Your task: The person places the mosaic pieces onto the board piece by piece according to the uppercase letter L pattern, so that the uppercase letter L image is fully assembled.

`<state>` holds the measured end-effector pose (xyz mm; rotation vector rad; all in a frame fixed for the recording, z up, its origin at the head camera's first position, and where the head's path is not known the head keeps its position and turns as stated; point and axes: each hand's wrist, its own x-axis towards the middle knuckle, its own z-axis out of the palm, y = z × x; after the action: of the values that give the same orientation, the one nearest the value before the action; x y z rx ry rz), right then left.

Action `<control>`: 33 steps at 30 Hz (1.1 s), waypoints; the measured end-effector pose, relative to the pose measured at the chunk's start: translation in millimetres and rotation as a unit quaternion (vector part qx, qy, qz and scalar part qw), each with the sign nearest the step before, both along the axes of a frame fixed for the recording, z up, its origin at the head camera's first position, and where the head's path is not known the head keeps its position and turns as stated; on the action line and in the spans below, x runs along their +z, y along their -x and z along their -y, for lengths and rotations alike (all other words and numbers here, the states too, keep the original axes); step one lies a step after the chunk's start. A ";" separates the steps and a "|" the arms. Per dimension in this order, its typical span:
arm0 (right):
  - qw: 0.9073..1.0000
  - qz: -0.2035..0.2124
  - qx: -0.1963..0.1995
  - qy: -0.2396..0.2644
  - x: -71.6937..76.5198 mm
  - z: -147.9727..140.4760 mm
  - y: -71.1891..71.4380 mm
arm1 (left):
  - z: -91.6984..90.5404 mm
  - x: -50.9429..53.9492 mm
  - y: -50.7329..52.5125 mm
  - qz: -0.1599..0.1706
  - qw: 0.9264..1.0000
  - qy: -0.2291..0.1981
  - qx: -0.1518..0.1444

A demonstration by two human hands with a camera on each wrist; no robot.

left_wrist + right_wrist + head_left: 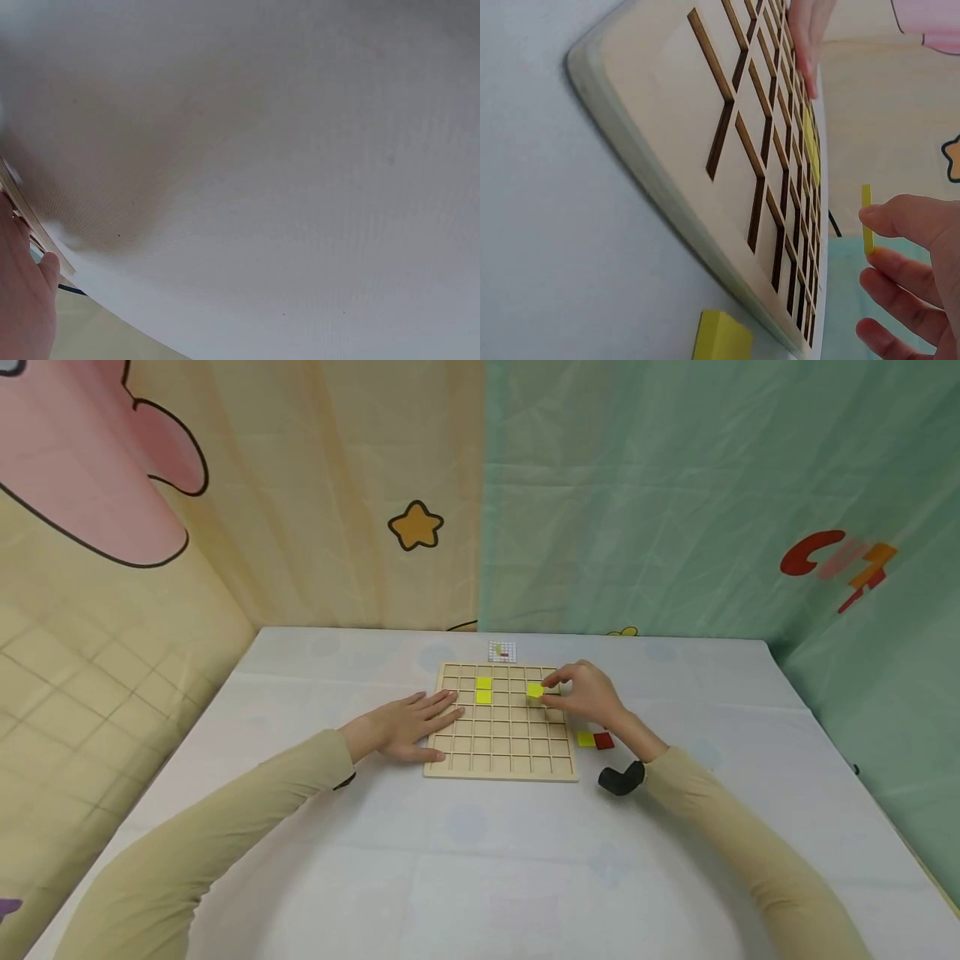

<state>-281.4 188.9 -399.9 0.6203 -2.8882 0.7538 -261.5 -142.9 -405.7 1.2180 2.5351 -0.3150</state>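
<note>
A wooden grid board lies on the table, and two yellow square tiles sit one behind the other in its cells. My right hand pinches another yellow tile between thumb and finger, above the board's right part; the right wrist view shows this tile edge-on. With fingers spread, my left hand rests on the board's left edge. Beside the board's right edge lie a loose yellow tile and a red tile. The left wrist view catches only part of the left hand at its edge.
A small printed card with a coloured grid pattern lies just behind the board. The white-covered table ends at patterned curtains at the back and sides. A black wrist device sits under the right wrist.
</note>
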 end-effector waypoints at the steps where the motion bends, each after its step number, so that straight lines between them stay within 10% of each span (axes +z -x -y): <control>1: 1.000 0.000 0.002 0.002 -0.2 2.7 0.3 | 0.0 -0.3 0.1 0.000 1.000 0.000 0.001; 33: 0.998 0.055 0.020 -0.016 -9.7 70.8 1.1 | -0.1 0.6 -0.4 -0.002 1.000 -0.009 -0.003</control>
<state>-282.5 118.2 -409.7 0.6632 -3.0020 0.7729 -261.0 -142.8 -405.1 1.2324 2.5428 -0.2978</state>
